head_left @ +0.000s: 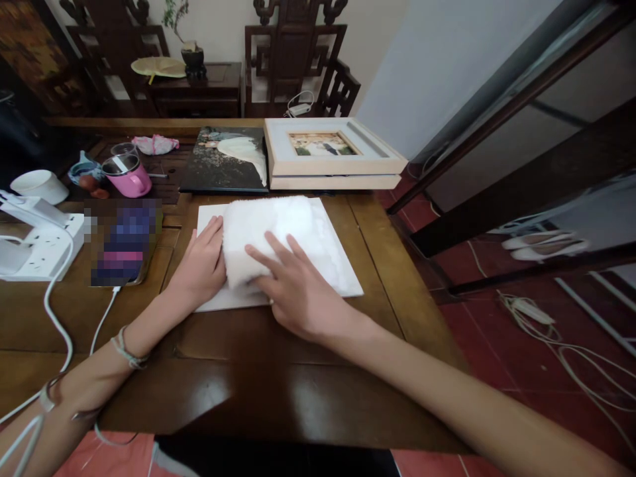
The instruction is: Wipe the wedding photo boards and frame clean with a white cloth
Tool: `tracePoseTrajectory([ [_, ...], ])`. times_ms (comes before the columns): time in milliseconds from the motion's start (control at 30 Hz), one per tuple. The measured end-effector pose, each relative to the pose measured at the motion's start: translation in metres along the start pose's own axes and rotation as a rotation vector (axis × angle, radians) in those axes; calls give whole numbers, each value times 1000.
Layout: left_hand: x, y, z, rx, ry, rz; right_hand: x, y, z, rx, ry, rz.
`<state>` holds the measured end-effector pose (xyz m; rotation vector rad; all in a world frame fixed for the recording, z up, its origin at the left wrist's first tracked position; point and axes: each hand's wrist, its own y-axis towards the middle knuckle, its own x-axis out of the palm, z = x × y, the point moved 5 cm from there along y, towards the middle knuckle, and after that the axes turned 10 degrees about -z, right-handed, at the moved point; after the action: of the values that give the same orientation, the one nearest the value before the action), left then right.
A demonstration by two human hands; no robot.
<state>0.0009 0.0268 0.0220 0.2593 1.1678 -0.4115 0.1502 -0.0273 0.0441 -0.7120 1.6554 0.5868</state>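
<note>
A white fluffy cloth (271,232) lies folded on a flat white board (342,271) in the middle of a dark wooden table (238,391). My left hand (201,265) rests flat on the board against the cloth's left edge, fingers stretched out. On the cloth's near edge my right hand (293,288) presses down with fingers spread. Neither hand grips anything.
Two stacked cream picture frames (330,156) and a dark photo print (226,162) lie at the table's back. A pink cup (128,175), a white bowl (40,187), a white power strip (37,242) with cables and a phone (124,242) sit at the left. Carved chairs stand behind. Cables and white shoes (544,244) lie on the red floor at right.
</note>
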Motion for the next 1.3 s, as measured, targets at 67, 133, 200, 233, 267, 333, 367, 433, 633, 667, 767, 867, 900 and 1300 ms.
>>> tracePoseTrajectory([
  [67, 0, 2, -2, 3, -3, -2, 5, -12, -9, -46, -9, 25],
  [133, -2, 3, -4, -6, 4, 1, 7, -23, -14, -85, -4, 53],
  [200, -5, 2, -4, -11, 7, 2, 4, -31, -16, -119, 14, 67],
  [233, -7, 1, -3, -11, 7, 0, 1, -33, -16, -132, 25, 64],
  [267, -9, 0, -2, -9, 8, -3, -2, -34, -16, -139, 33, 60],
  [333, -14, -4, 0, -5, 10, -10, -11, -32, -13, -140, 41, 57],
  [367, -16, -6, 2, -4, 11, -13, -14, -30, -11, -139, 41, 59],
  [433, -20, -10, 4, -7, 10, -11, -19, -23, -6, -133, 39, 65],
  [633, -16, -7, 2, -9, 4, 10, -7, -13, -13, -57, -20, 110],
  [667, -14, -4, 0, -8, 4, 9, -5, -16, -20, -61, -42, 138],
  [767, -12, 2, -4, -3, 7, 3, -6, -31, -43, -95, -54, 195],
  [867, -13, 4, -6, -2, 7, 1, -13, -44, -46, -141, 39, 152],
  [900, -13, 3, -6, -3, 9, 1, -15, -45, -42, -156, 71, 123],
  [1300, -5, -14, 3, -17, 36, 34, -15, 5, 41, 89, -20, 91],
])
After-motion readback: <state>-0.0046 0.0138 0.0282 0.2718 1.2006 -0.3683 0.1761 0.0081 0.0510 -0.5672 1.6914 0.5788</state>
